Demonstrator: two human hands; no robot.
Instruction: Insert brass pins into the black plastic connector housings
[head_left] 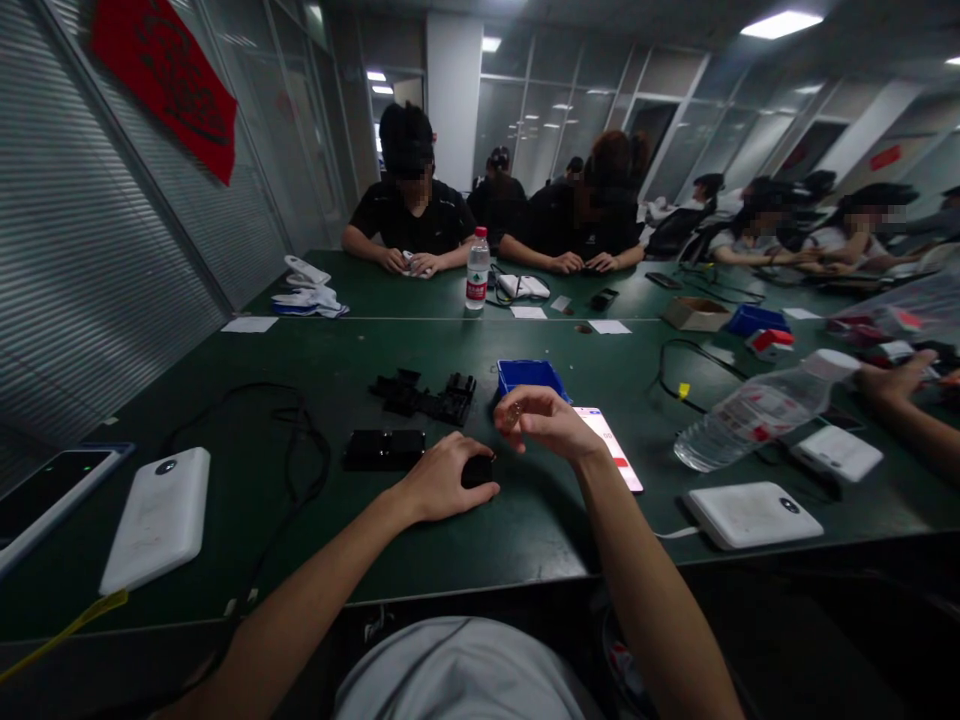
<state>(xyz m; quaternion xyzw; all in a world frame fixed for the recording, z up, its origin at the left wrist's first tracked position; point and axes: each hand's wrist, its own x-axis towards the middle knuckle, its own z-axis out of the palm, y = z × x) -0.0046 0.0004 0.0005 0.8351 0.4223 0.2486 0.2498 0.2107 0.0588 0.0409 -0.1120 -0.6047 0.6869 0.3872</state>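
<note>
My left hand (448, 476) lies low on the table with its fingers closed around a small black plastic part (478, 471). My right hand (546, 420) is raised in front of the blue bin, fingertips pinched on a tiny shiny piece (513, 413) too small to name. Just left of my left hand sits a pair of black rectangular parts (384, 449). Beyond them lies a loose heap of black plastic parts (431, 396). The blue bin (531, 374) is partly hidden by my right hand, and a phone with a lit screen (616, 450) lies behind my right wrist.
White power banks (159, 520) (754, 515) lie at both sides, with black cables (296, 440) at left. A large clear bottle (757, 415) leans at right. Across the table are a small water bottle (477, 270), gloves (307, 300) and two seated people. Another person's hand (900, 385) is at right.
</note>
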